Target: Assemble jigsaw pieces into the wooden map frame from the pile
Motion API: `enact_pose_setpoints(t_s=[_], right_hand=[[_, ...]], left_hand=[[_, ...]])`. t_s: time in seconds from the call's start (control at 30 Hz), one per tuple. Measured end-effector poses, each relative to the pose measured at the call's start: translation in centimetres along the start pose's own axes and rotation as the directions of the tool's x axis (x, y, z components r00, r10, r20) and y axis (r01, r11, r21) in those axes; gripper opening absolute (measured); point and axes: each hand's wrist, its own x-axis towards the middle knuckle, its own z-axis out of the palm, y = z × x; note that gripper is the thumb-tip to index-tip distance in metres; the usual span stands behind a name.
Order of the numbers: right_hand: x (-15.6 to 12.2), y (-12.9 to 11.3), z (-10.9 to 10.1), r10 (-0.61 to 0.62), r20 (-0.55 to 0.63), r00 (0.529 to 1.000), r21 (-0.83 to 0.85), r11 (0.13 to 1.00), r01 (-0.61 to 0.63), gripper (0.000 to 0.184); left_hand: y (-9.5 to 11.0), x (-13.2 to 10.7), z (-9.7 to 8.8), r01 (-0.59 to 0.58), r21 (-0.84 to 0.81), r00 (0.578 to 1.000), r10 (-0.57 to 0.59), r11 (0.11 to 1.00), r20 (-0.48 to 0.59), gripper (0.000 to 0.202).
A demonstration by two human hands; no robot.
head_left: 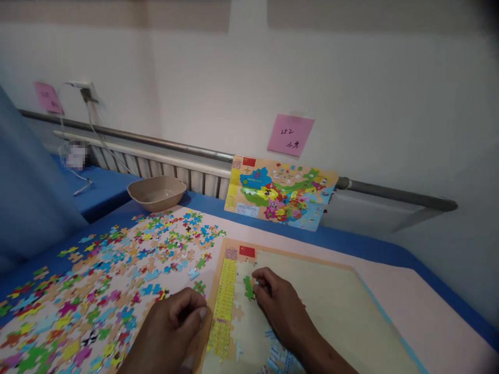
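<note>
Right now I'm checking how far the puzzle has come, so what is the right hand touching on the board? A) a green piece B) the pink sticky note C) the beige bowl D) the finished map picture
A: the right hand has its fingertips on a green piece lying in the puzzle board, near the yellow column.

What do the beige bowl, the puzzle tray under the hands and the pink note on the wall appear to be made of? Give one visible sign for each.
Bowl: probably matte plastic or fibre composite; smooth, even beige, thin rim.
Puzzle tray: likely wood or fibreboard; tan raised border, pale recessed base.
Pink note: paper; thin, flat, handwritten marks.
</note>
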Motion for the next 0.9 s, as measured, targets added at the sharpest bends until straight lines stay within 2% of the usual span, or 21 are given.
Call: enact_pose_setpoints(t_s=[0.17, 0.33, 0.4, 0.5, 0.7, 0.9], right_hand=[[-0.1, 0.3, -0.3, 0.008, 0.019, 1.000, -0.049, 0.999, -0.007, 0.020], [-0.1, 0.4, -0.6, -0.008, 0.039, 0.999, -0.098, 0.995, 0.012, 0.021], [-0.1, 0.3, -0.8, -0.025, 0.050, 0.998, -0.111, 0.993, 0.030, 0.024], [-0.1, 0.4, -1.4, -0.045, 0.059, 0.997, -0.126, 0.991, 0.052, 0.026], [0.0, 1.5, -2.9, -0.029, 0.029, 0.999, -0.174, 0.984, 0.034, 0.028], [-0.4, 1.6, -3.7, -0.079, 0.063, 0.995, -0.282, 0.955, 0.094, 0.014]], left_hand=[[0.3, -0.2, 0.0, 0.001, -0.003, 0.999, -0.001, 1.000, -0.049, 0.027], [0.9, -0.2, -0.4, 0.001, 0.058, 1.000, 0.000, 0.998, -0.024, 0.028], [1.1, -0.1, -0.6, 0.006, 0.058, 0.999, -0.003, 0.998, -0.053, 0.028], [1.2, -0.1, -0.9, 0.005, 0.027, 0.994, -0.002, 1.000, -0.107, 0.028], [1.0, -0.1, -1.0, 0.006, 0.033, 0.996, -0.003, 0.999, -0.091, 0.030], [1.2, -0.3, -0.9, 0.016, 0.037, 0.991, -0.011, 0.999, -0.130, 0.033]])
